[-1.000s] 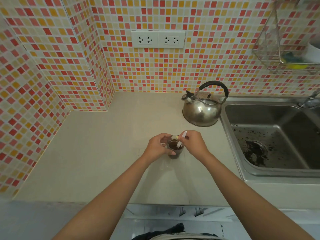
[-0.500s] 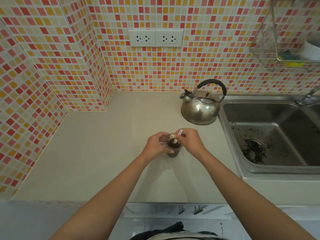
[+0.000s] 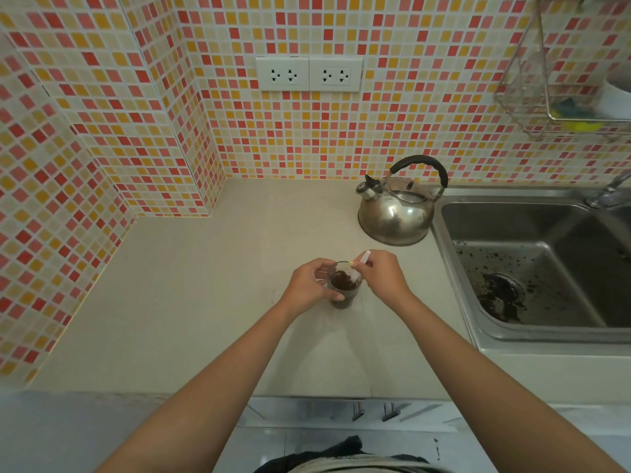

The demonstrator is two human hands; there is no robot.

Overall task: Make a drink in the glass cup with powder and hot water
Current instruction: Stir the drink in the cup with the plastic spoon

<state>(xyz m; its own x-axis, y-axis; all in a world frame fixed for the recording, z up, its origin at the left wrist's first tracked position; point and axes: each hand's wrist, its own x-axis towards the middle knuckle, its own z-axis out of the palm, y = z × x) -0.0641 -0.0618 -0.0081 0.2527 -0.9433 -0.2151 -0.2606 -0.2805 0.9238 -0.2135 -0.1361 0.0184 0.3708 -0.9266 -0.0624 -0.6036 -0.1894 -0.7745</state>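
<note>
small clear glass cup (image 3: 344,292) with dark brown drink inside, standing on the pale beige counter (image 3: 191,302), about halfway between its left wall edge and the sink edge, nearer the front edge than the back. left hand (image 3: 309,285) curled round the cup's left side, thumb and fingers touching the glass. right hand (image 3: 382,276) just right of the cup, fingers bent and pinching a thin white plastic stirrer (image 3: 360,266). top end of the stirrer poking up past the fingers, low end down in the brown drink. both bare arms reaching in from the front edge of the counter.

round shiny metal kettle (image 3: 396,216) with a black handle near the back edge, close beside the sink and well apart from the cup. steel sink (image 3: 532,268) at the counter's right end, with dark specks on its floor. two white wall sockets (image 3: 309,74) on the pink, red and yellow tiles above the back edge. wire rack (image 3: 546,107) hanging at the top right.
</note>
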